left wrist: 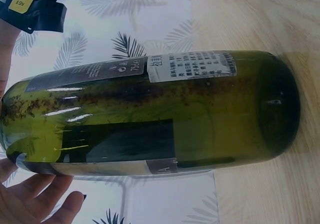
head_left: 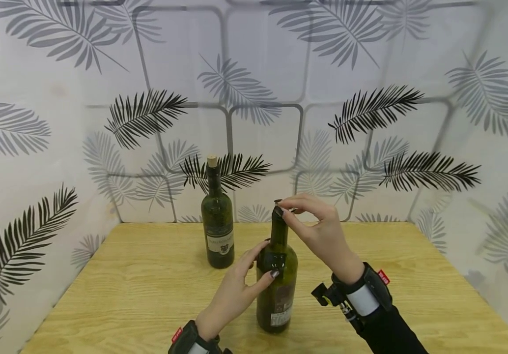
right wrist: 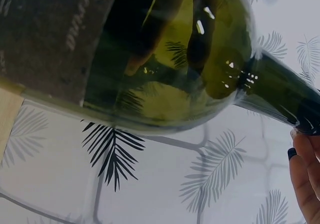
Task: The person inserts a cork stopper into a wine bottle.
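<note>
A green glass wine bottle stands upright near the table's front. My left hand grips it round the shoulder, thumb on the near side and fingers at the left. At the top of the neck, the thumb and index finger of my right hand pinch the mouth; I cannot tell whether a stopper sits between them. The right wrist view shows fingertips right at the dark end of the neck. Dark and white labels cover part of the bottle's side in the left wrist view.
Farther back and to the left, a second dark green wine bottle stands upright with a cork in its mouth. Both bottles are on a light wooden table. Behind the table rises a wall with a leaf pattern.
</note>
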A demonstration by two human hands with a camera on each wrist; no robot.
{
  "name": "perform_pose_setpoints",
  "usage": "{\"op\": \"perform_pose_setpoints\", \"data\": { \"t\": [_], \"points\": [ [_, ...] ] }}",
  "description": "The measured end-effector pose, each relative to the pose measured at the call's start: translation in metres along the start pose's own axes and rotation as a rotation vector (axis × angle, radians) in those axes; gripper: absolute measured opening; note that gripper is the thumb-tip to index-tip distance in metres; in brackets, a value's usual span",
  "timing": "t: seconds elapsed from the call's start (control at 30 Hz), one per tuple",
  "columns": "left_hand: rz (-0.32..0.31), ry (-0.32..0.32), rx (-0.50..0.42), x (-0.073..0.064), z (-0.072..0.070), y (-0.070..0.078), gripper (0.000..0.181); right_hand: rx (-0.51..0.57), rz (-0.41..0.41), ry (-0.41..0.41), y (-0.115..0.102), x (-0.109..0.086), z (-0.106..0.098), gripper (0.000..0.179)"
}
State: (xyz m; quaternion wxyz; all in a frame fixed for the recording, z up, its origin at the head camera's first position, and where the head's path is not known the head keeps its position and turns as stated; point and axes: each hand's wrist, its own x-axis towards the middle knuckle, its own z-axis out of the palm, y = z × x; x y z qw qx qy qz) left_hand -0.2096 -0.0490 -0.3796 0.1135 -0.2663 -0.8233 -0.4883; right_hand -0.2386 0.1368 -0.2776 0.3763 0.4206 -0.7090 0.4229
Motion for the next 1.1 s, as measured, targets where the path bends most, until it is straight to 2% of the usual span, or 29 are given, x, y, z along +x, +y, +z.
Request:
{"op": "perform_pose_setpoints", "data": {
  "t": [0.27, 0.4, 0.53, 0.67, 0.77, 0.83, 0.93, 1.1],
  "points": [
    [0.006, 0.004, 0.012, -0.001, -0.001, -0.003, 0.057, 0.017, -0.002, 0.024, -0.001, -0.002, 0.003, 0.027],
    [0.010, 0.004, 0.012, -0.001, -0.001, -0.002, 0.057, -0.007, -0.017, 0.028, -0.002, -0.002, 0.004, 0.027],
    [0.012, 0.005, 0.018, 0.001, -0.002, -0.002, 0.057, -0.057, -0.055, 0.037, -0.002, 0.000, 0.004, 0.025],
    [0.005, -0.022, 0.032, 0.001, -0.005, -0.003, 0.059, -0.104, -0.121, 0.047, 0.000, 0.001, 0.003, 0.026],
    [0.025, -0.034, 0.062, -0.001, -0.009, -0.005, 0.061, -0.116, -0.150, 0.028, 0.002, 0.000, 0.003, 0.021],
    [0.044, -0.027, 0.082, -0.001, -0.011, -0.006, 0.062, -0.117, -0.145, 0.013, 0.004, -0.002, 0.002, 0.029],
    [0.052, -0.012, 0.096, -0.002, -0.015, -0.005, 0.064, -0.109, -0.100, -0.017, 0.005, -0.007, 0.000, 0.051],
    [0.042, 0.009, 0.115, -0.004, -0.024, -0.007, 0.064, -0.083, -0.001, -0.057, 0.009, -0.019, -0.008, 0.058]
  ]
}}
